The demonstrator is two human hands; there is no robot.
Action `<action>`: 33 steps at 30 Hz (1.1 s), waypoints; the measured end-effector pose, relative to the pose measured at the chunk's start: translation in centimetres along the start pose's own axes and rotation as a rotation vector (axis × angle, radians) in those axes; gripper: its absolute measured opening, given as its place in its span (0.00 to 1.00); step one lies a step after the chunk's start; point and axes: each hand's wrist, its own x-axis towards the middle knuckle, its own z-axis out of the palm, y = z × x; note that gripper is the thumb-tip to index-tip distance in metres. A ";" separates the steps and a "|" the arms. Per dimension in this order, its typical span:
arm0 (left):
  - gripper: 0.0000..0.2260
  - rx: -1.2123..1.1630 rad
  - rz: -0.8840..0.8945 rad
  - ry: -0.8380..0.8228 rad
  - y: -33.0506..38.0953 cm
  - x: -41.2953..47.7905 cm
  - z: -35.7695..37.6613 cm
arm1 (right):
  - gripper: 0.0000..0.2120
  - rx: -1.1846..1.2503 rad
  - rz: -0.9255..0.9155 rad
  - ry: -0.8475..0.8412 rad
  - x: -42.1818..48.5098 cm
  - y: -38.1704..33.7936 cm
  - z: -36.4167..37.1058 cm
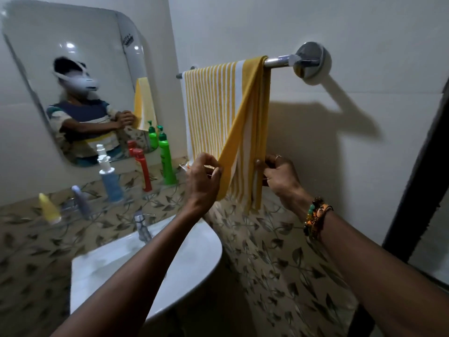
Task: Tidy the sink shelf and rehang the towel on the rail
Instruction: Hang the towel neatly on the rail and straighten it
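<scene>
We saw the left hand point(202, 176) pinching the folded yellow edge of the yellow-and-white striped cloth towel point(218, 105) between thumb and fingers. The right hand point(279, 175), a beaded bracelet point(314, 217) at its wrist, gripped the towel's other lower edge with curled fingers. The towel hung draped over the round chrome metal rail point(277, 61) on the white wall, its lower part held between the two hands.

In the head view, to the left, we noted the clear glass shelf point(136, 198) under the rounded mirror point(73, 57). Upright on it stood a tall green plastic pump bottle point(166, 156), a red plastic bottle point(143, 170), a blue spray bottle with a white nozzle point(110, 181), a lavender tube point(81, 201) and a yellow tube point(49, 209). All were opaque, so we could not tell their contents. Below sat the smooth white ceramic sink point(194, 251) with its chrome tap point(142, 227), against leaf-patterned tiles.
</scene>
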 end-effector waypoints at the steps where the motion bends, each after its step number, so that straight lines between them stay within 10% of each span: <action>1: 0.06 0.062 0.024 -0.008 0.2 -0.1 -0.1 | 0.09 0.010 -0.001 -0.021 0.0 -0.1 0.0; 7: 0.12 0.235 0.018 -0.252 2.4 -0.9 0.7 | 0.09 0.053 0.018 -0.098 -0.4 -0.3 0.8; 33: 0.12 0.235 -0.004 -0.096 3.8 -1.4 2.4 | 0.18 0.155 0.002 -0.190 -0.9 -0.4 -0.2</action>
